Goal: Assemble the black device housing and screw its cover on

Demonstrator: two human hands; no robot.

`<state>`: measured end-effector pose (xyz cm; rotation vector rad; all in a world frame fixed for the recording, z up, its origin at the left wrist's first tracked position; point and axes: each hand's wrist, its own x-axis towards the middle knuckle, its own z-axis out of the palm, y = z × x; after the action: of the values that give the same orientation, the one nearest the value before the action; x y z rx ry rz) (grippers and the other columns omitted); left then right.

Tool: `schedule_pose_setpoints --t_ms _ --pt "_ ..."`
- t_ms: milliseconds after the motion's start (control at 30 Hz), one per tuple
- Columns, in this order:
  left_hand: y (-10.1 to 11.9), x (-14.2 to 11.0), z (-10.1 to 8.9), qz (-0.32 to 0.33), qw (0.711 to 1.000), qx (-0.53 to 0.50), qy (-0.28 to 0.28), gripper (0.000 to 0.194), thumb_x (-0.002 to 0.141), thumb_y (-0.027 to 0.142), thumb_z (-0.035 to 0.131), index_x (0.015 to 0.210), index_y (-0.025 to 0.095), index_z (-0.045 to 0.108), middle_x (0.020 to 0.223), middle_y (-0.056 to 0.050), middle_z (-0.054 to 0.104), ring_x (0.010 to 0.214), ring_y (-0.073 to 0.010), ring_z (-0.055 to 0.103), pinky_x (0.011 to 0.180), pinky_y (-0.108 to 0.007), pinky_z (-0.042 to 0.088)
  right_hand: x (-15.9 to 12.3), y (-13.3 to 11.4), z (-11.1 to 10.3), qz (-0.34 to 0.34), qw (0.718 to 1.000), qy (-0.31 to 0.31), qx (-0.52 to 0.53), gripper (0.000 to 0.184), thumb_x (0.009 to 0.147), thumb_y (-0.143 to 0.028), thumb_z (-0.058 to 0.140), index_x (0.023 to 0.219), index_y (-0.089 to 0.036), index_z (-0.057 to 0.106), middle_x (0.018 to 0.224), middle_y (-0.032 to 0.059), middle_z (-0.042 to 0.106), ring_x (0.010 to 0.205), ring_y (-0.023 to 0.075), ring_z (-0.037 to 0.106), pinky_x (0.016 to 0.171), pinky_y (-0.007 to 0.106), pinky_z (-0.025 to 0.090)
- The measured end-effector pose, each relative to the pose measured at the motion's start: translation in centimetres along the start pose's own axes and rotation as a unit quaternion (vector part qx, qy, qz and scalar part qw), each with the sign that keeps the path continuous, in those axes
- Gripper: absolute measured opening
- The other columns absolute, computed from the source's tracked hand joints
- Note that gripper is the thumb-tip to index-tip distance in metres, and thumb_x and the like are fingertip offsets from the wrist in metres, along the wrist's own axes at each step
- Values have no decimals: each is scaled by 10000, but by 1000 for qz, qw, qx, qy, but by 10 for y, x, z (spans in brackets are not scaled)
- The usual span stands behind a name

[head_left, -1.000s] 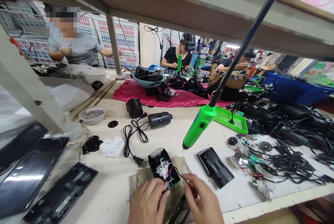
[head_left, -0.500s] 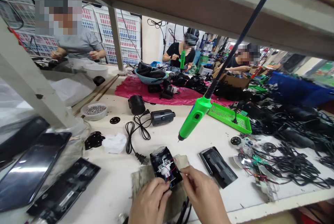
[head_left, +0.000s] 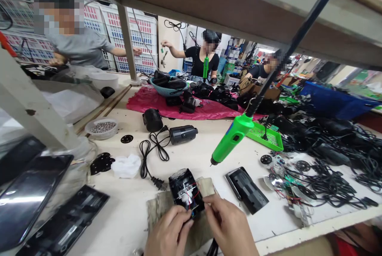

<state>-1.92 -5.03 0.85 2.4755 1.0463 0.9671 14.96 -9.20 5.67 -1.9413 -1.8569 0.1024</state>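
Observation:
My left hand point(head_left: 168, 234) grips the lower end of a black plastic housing point(head_left: 184, 190) that rests on a worn cloth pad point(head_left: 158, 208). Red, black and blue wires run across its open inside. My right hand point(head_left: 228, 226) pinches thin wires at the housing's right edge, though the fingertips partly hide them. A green electric screwdriver point(head_left: 232, 138) hangs from a black rod above the bench, over and beyond my hands. Just right of my right hand lies a black cover plate point(head_left: 246, 190).
On the white bench are a corded black device point(head_left: 183, 134), a bowl of screws point(head_left: 101, 128), and a green tray point(head_left: 265, 136). Tangled black cables point(head_left: 325, 184) fill the right side. Dark panels point(head_left: 30, 192) lie at left. Co-workers sit beyond a red cloth point(head_left: 191, 104).
The view has shifted slightly and the hanging screwdriver sits further right. The far co-worker has raised an arm. My hands stay on the housing, with small finger shifts.

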Motion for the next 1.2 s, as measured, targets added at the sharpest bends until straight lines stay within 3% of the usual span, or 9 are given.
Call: schedule_pose_setpoints --t_ms 167,367,533,633,933,1033,1200 --pt "0 1 -1 2 1000 8 12 116 901 245 513 971 256 605 896 8 717 776 -132 715 658 -220 579 5 1 -4 17 1000 -12 -23 206 892 -173 402 825 -226 589 567 -28 640 499 169 634 475 253 332" --pt "-4 2 0 21 1000 -10 7 133 908 260 500 987 256 606 898 5 719 780 -119 716 666 -189 568 9 -8 4 18 998 -31 -51 204 818 -107 428 756 -224 584 591 12 682 508 208 657 475 279 281" --pt "-3 -1 5 -31 998 -30 47 255 948 369 392 933 279 630 876 6 719 776 -122 714 669 -195 563 -1 -5 2 33 999 -9 -3 189 903 -186 400 898 -236 582 580 -38 642 496 144 620 495 224 366" --pt "-2 0 3 -16 999 -29 37 206 933 360 441 943 279 630 877 13 719 768 -116 714 672 -184 561 -3 -1 -3 35 999 -15 8 199 937 -223 374 898 -234 569 582 -45 626 514 130 620 510 208 383" --pt "3 7 0 35 999 1 17 112 906 221 500 970 241 589 865 2 714 754 -117 714 661 -185 558 16 -2 -1 60 993 -74 -77 158 858 -112 463 813 -222 568 595 -17 692 552 214 693 472 290 248" --pt "4 6 2 18 999 -4 35 138 925 234 458 958 235 591 861 -13 710 765 -125 711 679 -204 559 18 -4 -3 70 988 -92 -102 151 856 -96 495 825 -213 586 606 -11 702 574 224 705 470 288 235" --pt "-1 6 3 43 999 -3 11 121 880 174 528 973 230 580 881 -4 711 777 -113 710 676 -184 555 24 -10 -6 50 979 -133 -148 185 813 -35 508 838 -164 638 613 81 715 535 289 696 457 314 128"
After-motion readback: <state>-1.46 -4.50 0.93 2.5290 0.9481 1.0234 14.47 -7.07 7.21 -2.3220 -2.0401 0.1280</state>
